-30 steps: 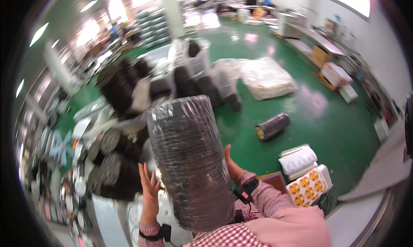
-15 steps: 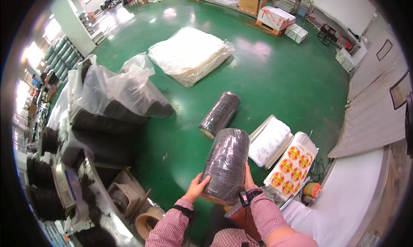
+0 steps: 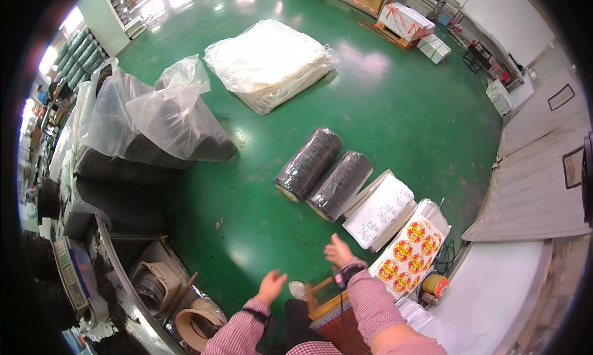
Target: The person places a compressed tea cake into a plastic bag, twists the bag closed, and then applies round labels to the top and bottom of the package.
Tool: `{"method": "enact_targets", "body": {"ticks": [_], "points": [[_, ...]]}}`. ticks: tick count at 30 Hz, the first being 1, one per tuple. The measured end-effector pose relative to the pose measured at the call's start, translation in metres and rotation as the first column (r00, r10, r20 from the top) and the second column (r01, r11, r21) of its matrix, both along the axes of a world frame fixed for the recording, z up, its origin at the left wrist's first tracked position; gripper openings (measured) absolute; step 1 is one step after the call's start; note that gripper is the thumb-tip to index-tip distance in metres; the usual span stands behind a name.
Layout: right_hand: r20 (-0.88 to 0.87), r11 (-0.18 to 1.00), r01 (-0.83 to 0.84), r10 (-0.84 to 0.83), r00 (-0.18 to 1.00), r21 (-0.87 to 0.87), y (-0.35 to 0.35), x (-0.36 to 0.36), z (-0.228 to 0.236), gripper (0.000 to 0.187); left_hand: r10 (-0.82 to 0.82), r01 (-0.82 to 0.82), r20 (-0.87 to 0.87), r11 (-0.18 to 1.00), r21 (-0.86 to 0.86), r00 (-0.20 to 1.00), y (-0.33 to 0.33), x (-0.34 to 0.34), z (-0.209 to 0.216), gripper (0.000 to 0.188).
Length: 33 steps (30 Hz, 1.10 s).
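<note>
Two dark rolls wrapped in clear film lie side by side on the green floor: the left roll [image 3: 309,164] and the right roll [image 3: 340,185]. My right hand [image 3: 338,251] is in the air just below the near end of the right roll, empty, with its fingers apart. My left hand [image 3: 272,285] hovers lower and to the left, also empty and open. Beside the right roll is a stack of white sheets [image 3: 380,211] with handwriting. Further right lies a stack of sticker sheets [image 3: 412,249] with round red and yellow labels.
A wooden stool [image 3: 321,296] stands at my knees. On the left are dark rolls under clear plastic [image 3: 167,117], a scale [image 3: 73,274] and a cardboard ring [image 3: 196,324]. A plastic-wrapped white bundle [image 3: 272,61] lies ahead. A tape roll [image 3: 434,285] sits at right.
The roll that was in both my hands now lies on the floor beside the other roll. My hands have let go and drawn back toward me.
</note>
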State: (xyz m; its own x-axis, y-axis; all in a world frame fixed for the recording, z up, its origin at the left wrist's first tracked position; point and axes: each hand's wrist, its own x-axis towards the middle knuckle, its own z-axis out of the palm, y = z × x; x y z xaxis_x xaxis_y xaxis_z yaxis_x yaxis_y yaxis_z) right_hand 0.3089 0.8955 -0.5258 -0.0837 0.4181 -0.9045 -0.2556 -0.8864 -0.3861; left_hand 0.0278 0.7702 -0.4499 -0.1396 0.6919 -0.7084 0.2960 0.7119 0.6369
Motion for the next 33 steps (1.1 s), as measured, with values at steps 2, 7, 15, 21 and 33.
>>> {"method": "enact_targets", "body": {"ticks": [2, 7, 15, 21, 33], "points": [[-0.038, 0.993, -0.110, 0.109, 0.993, -0.035, -0.046, -0.042, 0.005, 0.086, 0.052, -0.053, -0.010, 0.993, -0.102, 0.999, -0.076, -0.034, 0.031, 0.057], [-0.190, 0.868, -0.493, 0.476, 0.859, -0.054, -0.149, -0.135, 0.061, 0.070, 0.459, -0.326, 0.221, 0.829, -0.454, 0.861, -0.298, -0.135, 0.093, 0.026], [-0.074, 0.483, -0.852, 0.875, 0.478, 0.203, -0.188, -0.242, 0.195, 0.058, 0.877, -0.860, 0.099, 0.481, -0.168, 0.471, -0.513, -0.119, 0.257, 0.031], [0.168, 0.321, -0.929, 0.921, 0.352, 0.185, -0.257, -0.302, 0.249, 0.043, 0.853, -0.761, -0.409, 0.492, 0.423, 0.325, -0.681, -0.148, 0.260, 0.026], [0.392, -0.533, -0.835, 0.803, -0.449, 0.135, -0.519, -0.377, 0.347, 0.040, 0.362, -0.731, -0.720, 0.137, 0.669, -0.592, -1.027, -0.351, 0.102, 0.033]]}}
